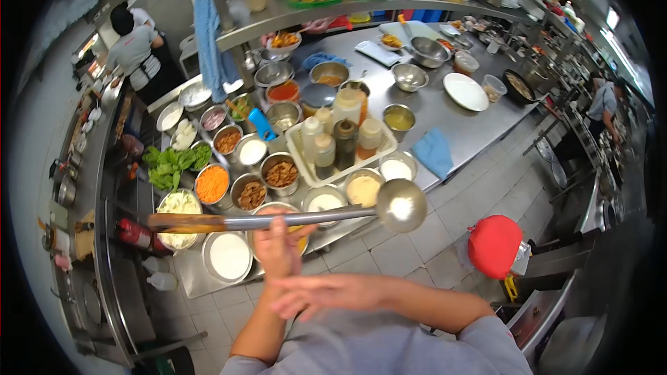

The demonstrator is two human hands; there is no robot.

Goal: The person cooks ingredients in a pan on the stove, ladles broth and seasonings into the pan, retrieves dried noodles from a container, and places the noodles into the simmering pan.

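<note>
1. Mainly, the worktop (439, 114) is carrying bowls (228, 280) along its near edge; the tiled floor (410, 246) is seemingly offering moving room rightward.
2. The ladle (333, 215) is spanning above them; I'm judging level handling best for missing rims.
3. My left hand (279, 244) is touching its handle (236, 223); I'm not seeing whether that grip is clenched.
4. My right hand (306, 294) is holding nothing, fingers loosely spreading.

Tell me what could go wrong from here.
Only the left hand seems to hold the ladle; a slip could drop it onto the open bowls. One, filled with something white, sits near the edge of the counter, so a bump might tip it off.
</note>
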